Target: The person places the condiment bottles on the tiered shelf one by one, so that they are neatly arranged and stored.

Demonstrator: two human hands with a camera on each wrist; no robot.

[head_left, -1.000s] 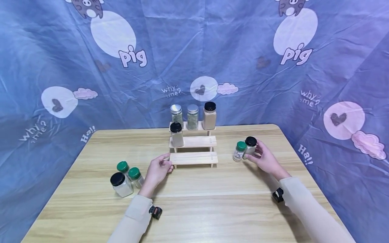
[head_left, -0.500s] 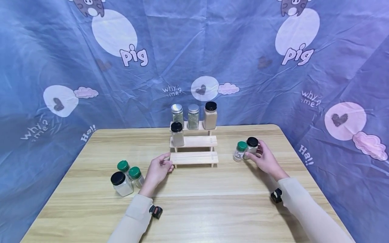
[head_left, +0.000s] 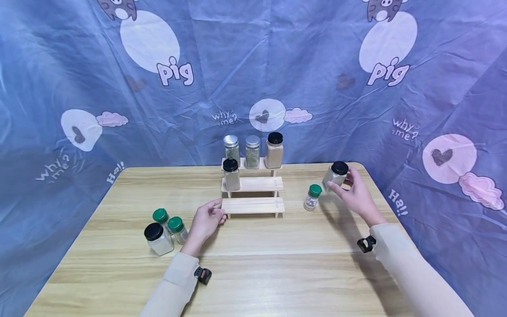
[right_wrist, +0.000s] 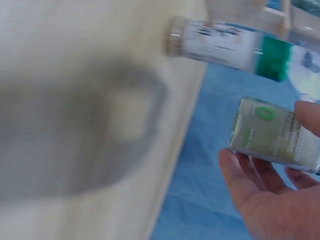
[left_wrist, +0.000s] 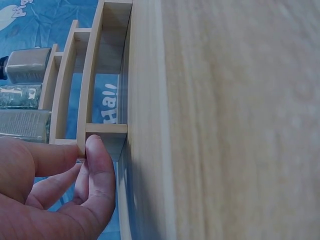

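Two bare hands, left hand (head_left: 206,220) at lower centre-left, right hand (head_left: 356,193) at centre-right, long cream sleeves (head_left: 174,286) reaching the wrists, small black wrist camera (head_left: 203,276) with red mark strapped under each cuff

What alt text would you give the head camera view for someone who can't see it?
A person's right hand holds a black-lidded jar above a wooden table, beside a green-lidded jar. The left hand touches a three-step wooden rack bearing four jars; three more stand at left.
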